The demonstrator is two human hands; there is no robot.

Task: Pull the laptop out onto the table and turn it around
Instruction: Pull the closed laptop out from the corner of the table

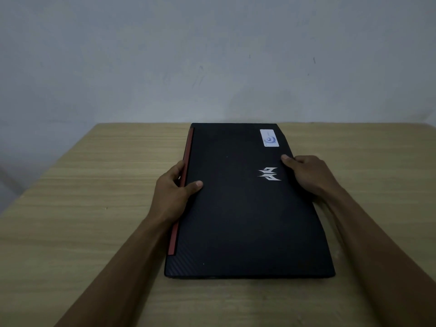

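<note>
Two bare hands grip one closed laptop on a pale wood-grain table [70, 232] set against a plain grey wall [212, 55]. Lying flat mid-table, the black, textured, rectangular laptop [236, 208] has its short end toward the viewer and a red hinge strip [180, 197] along its left edge. The left hand [175, 187] clasps that edge, thumb on top, fingers curled under. The right hand [311, 175] clasps the opposite edge likewise. It looks stiff and fairly heavy; both long edges suit turning.

Closed black laptop [238, 208], red-edged, flat, lengthwise on table [82, 232]
</note>
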